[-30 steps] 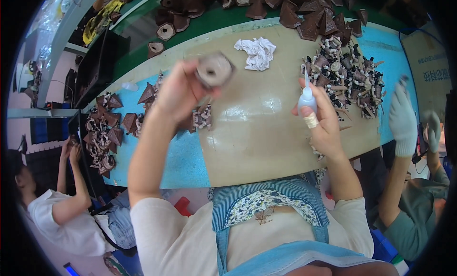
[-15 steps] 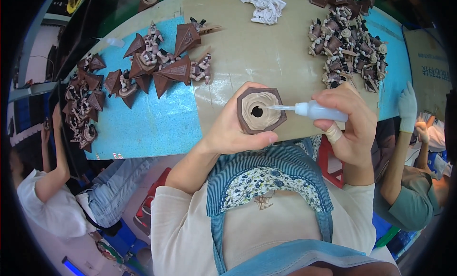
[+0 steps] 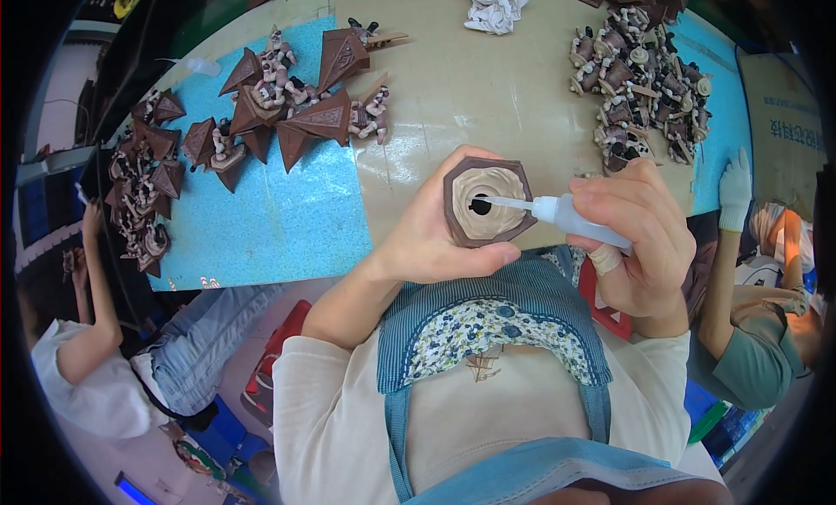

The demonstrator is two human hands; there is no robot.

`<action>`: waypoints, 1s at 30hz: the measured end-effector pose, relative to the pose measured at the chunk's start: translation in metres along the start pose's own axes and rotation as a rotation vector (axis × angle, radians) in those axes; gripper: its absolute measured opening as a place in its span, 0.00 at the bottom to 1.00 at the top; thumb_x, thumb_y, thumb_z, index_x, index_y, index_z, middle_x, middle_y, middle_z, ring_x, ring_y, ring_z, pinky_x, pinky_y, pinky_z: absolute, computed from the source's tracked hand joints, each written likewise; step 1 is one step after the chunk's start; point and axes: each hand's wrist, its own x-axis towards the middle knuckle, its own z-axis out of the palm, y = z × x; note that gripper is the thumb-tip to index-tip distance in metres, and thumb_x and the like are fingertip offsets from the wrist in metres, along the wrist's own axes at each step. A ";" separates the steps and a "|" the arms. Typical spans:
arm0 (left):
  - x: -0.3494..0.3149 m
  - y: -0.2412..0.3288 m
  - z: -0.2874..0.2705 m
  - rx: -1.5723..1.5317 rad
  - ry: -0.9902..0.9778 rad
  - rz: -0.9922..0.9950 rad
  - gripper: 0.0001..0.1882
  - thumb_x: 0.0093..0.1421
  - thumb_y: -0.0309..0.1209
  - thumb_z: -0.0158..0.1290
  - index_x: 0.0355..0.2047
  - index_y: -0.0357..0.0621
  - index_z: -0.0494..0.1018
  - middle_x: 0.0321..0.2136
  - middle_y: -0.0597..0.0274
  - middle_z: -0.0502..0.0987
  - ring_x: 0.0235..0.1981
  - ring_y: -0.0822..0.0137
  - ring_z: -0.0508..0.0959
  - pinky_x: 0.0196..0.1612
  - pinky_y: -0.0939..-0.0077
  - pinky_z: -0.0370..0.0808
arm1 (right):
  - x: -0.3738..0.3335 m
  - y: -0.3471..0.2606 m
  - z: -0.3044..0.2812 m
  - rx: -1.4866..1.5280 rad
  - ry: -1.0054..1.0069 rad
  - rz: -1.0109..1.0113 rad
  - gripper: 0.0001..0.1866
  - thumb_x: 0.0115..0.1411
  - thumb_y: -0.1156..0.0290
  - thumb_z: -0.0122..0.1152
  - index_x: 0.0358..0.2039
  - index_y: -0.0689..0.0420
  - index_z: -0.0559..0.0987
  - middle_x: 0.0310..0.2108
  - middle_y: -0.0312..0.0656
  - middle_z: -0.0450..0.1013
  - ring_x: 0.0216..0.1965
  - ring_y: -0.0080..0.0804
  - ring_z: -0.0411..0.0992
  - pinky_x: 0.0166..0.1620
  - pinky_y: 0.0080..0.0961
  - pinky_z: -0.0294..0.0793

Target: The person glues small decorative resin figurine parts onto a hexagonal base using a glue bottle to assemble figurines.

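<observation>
My left hand point(image 3: 427, 222) is closed round a brown six-sided piece point(image 3: 508, 185) with a beige, rippled hollow and a dark hole at its centre. The hollow faces up toward me. Between the fingers and thumb of my right hand point(image 3: 640, 231) is a translucent squeeze bottle point(image 3: 564, 218) with a thin nozzle. The nozzle's tip lies over the edge of the dark hole; whether it touches the piece I cannot tell. A bandage point(image 3: 603, 259) wraps my right thumb.
Brown pointed pieces with small figures point(image 3: 313, 126) lie on the blue mat point(image 3: 261, 235) at left. Several small figures point(image 3: 640, 87) are piled at right. A crumpled white cloth point(image 3: 492, 4) rests at the back. Co-workers sit on both sides, one with a gloved hand point(image 3: 736, 191) by the table.
Both hands have shifted slightly to the right with the piece and the bottle. The nozzle tip has moved from the hole's right side to over the hole's edge.
</observation>
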 end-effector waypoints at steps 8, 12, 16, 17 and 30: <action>0.001 -0.001 0.000 -0.002 -0.039 0.006 0.37 0.44 0.24 0.67 0.52 0.40 0.60 0.44 0.63 0.72 0.46 0.73 0.71 0.50 0.75 0.69 | -0.001 0.000 0.000 -0.028 -0.010 -0.017 0.15 0.42 0.78 0.67 0.34 0.64 0.78 0.29 0.50 0.77 0.25 0.39 0.71 0.27 0.28 0.65; 0.001 -0.001 0.000 -0.029 -0.025 -0.040 0.36 0.44 0.24 0.67 0.52 0.39 0.60 0.43 0.63 0.72 0.46 0.74 0.71 0.50 0.76 0.70 | -0.003 0.000 0.001 -0.016 0.003 -0.013 0.14 0.43 0.78 0.67 0.34 0.64 0.78 0.29 0.50 0.76 0.24 0.39 0.71 0.27 0.29 0.64; 0.000 -0.001 0.001 -0.043 -0.005 -0.086 0.35 0.44 0.25 0.68 0.51 0.38 0.61 0.42 0.62 0.72 0.46 0.74 0.71 0.50 0.76 0.69 | -0.005 0.003 0.003 0.002 0.018 -0.014 0.14 0.42 0.79 0.67 0.33 0.64 0.78 0.29 0.50 0.76 0.24 0.39 0.71 0.27 0.28 0.64; -0.001 0.000 0.001 -0.041 -0.002 -0.088 0.35 0.44 0.25 0.68 0.51 0.38 0.61 0.42 0.62 0.72 0.46 0.74 0.71 0.50 0.76 0.69 | -0.005 0.005 0.002 0.046 0.007 -0.003 0.14 0.44 0.80 0.66 0.34 0.64 0.77 0.29 0.50 0.76 0.25 0.38 0.71 0.27 0.28 0.65; 0.000 0.055 -0.011 1.263 0.185 0.157 0.40 0.40 0.29 0.68 0.54 0.34 0.63 0.45 0.50 0.72 0.46 0.58 0.75 0.49 0.71 0.71 | -0.003 0.104 0.062 0.509 0.102 0.494 0.18 0.53 0.83 0.57 0.46 0.64 0.73 0.42 0.46 0.74 0.45 0.34 0.74 0.49 0.29 0.74</action>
